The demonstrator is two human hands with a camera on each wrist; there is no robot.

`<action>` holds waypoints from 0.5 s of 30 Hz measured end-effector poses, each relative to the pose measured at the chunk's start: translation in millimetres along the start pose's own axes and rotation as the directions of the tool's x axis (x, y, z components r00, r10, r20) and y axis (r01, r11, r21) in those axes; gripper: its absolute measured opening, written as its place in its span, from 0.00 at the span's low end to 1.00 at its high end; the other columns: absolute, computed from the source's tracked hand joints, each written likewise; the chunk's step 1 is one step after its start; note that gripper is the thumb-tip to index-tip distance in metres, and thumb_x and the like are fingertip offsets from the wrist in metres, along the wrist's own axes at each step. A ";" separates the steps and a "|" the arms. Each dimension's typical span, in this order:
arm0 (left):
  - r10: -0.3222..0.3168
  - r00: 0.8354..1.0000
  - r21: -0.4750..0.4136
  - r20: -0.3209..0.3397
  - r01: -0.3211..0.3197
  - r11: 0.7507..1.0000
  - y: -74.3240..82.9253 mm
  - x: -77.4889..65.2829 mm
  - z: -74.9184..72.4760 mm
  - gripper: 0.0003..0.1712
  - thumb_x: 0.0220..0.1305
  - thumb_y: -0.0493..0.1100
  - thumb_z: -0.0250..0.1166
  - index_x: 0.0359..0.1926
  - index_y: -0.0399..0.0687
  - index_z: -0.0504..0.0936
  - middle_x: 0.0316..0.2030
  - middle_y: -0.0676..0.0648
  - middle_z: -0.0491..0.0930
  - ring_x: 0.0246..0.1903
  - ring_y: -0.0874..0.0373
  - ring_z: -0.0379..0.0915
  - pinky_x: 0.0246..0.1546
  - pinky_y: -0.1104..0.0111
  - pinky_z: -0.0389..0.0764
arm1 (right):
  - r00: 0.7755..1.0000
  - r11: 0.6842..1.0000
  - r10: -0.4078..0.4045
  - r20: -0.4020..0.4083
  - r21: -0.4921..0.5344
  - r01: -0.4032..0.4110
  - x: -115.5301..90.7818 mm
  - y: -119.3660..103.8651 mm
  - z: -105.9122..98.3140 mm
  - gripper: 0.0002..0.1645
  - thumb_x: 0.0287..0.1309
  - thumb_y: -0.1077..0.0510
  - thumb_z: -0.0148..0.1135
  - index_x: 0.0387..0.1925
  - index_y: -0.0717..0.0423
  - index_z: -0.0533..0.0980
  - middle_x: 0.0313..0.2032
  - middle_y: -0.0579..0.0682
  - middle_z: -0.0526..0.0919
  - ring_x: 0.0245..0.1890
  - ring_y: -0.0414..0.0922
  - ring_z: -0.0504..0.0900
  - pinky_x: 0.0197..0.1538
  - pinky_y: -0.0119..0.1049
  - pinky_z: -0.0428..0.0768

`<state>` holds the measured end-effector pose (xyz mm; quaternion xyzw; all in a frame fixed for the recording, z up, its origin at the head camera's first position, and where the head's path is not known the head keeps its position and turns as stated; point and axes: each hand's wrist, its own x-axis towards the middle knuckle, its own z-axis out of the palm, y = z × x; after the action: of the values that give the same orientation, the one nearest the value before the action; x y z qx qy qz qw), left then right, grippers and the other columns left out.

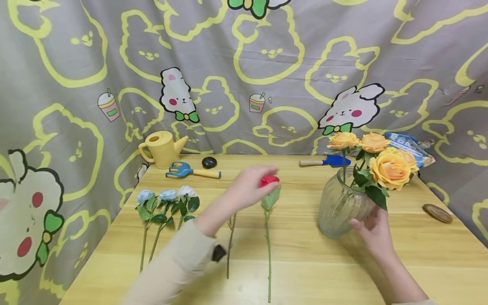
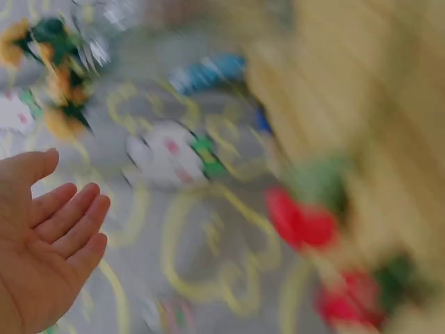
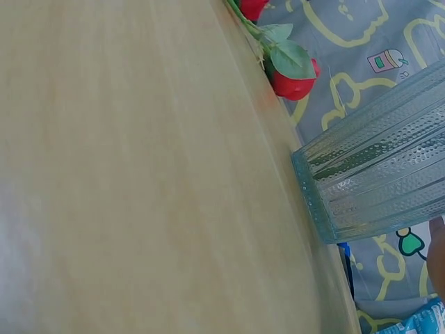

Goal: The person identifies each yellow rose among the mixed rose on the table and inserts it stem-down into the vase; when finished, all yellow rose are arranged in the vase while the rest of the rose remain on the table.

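Observation:
My left hand (image 1: 253,186) is over the bloom of a red rose (image 1: 270,181), fingers extended and holding nothing. The left wrist view shows its palm (image 2: 42,257) with the fingers spread from the thumb. The rose's stem runs toward the near edge. Left of it lies another stem (image 1: 230,250), its top hidden behind my forearm; two red blooms show in the right wrist view. My right hand (image 1: 375,237) holds the ribbed glass vase (image 1: 335,207) low on its right side, thumb in front. Several yellow-orange roses (image 1: 390,167) stand in the vase.
Three pale blue and white roses (image 1: 167,195) lie at the left. Along the back are a yellow watering can (image 1: 162,150), a blue hand fork (image 1: 183,169), a black stone (image 1: 209,162) and a blue trowel (image 1: 335,161). A blue-white bag (image 1: 409,148) and brown oval stone (image 1: 437,213) are at right.

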<state>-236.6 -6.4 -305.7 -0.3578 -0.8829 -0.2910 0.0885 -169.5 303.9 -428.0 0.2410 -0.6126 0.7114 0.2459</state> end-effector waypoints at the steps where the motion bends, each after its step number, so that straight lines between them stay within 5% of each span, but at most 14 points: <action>1: -0.039 0.999 0.010 0.004 0.039 0.999 -12.7 -12.3 -3.6 0.25 0.60 0.49 0.60 0.57 0.44 0.71 0.54 0.47 0.72 0.54 0.57 0.67 0.54 0.67 0.66 | 1.000 1.000 0.004 0.001 0.001 -0.004 -1.1 -0.6 -0.8 0.50 0.47 0.81 0.54 0.67 0.58 0.42 0.65 0.54 0.52 0.65 0.42 0.52 0.62 0.27 0.53; 4: -0.165 0.986 0.056 0.024 0.164 0.985 -44.5 -49.0 -12.3 0.30 0.60 0.51 0.60 0.61 0.45 0.66 0.60 0.45 0.65 0.60 0.52 0.59 0.58 0.60 0.60 | 1.000 1.000 0.025 -0.012 -0.015 -0.025 -4.2 -3.2 -4.4 0.49 0.47 0.80 0.55 0.66 0.58 0.44 0.64 0.52 0.54 0.63 0.41 0.54 0.61 0.25 0.55; 8: -0.259 0.966 0.073 0.014 0.257 0.964 -69.9 -85.7 -17.6 0.35 0.59 0.50 0.60 0.64 0.42 0.60 0.62 0.41 0.60 0.60 0.46 0.57 0.57 0.54 0.59 | 0.998 0.997 0.066 -0.022 -0.047 -0.067 -4.3 -8.2 -12.7 0.49 0.47 0.79 0.55 0.66 0.57 0.44 0.63 0.52 0.56 0.62 0.42 0.56 0.60 0.24 0.56; 13: -0.298 0.954 0.115 -0.020 0.299 0.947 -80.3 -103.1 -16.6 0.41 0.59 0.51 0.60 0.66 0.40 0.53 0.65 0.39 0.54 0.62 0.45 0.51 0.59 0.53 0.55 | 0.990 0.989 0.102 -0.098 -0.099 -0.112 1.6 -22.2 -23.7 0.49 0.52 0.75 0.54 0.68 0.56 0.39 0.67 0.55 0.44 0.66 0.42 0.45 0.64 0.26 0.44; 15: -0.309 0.951 0.137 -0.035 0.310 0.941 -82.5 -104.3 -14.3 0.43 0.58 0.53 0.60 0.67 0.41 0.52 0.66 0.40 0.51 0.64 0.45 0.47 0.60 0.52 0.51 | 0.983 0.994 0.039 -0.181 -0.098 -0.057 7.0 -32.4 -26.8 0.49 0.52 0.67 0.60 0.68 0.57 0.41 0.67 0.56 0.41 0.67 0.44 0.39 0.64 0.29 0.36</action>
<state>-217.7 -122.6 -369.2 -0.2056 -0.9458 -0.2406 0.0725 -155.1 334.9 -402.6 0.1481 -0.6295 0.7035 0.2948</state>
